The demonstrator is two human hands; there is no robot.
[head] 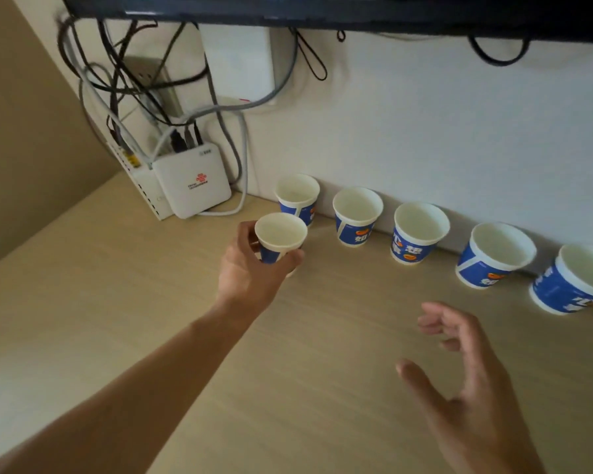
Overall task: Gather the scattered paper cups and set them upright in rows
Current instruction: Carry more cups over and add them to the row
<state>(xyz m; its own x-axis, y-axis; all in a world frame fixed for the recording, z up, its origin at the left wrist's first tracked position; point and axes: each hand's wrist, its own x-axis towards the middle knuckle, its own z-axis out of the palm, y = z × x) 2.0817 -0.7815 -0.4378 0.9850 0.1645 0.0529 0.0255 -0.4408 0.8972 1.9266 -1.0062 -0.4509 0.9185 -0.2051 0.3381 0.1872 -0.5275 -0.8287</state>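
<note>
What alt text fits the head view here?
The left hand holds an upright paper cup in front of a row of five upright cups along the wall. The right hand hovers open, empty, above the wooden table.

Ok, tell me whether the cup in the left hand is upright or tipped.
Upright. The cup in the left hand has its open white rim facing up and its blue wall tapering downward between the fingers; whether its base touches the table cannot be told.

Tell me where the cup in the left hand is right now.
The held cup is upright in the left hand, left of centre in the head view, just in front of the leftmost cup of the row along the wall and right of the white router.
</note>
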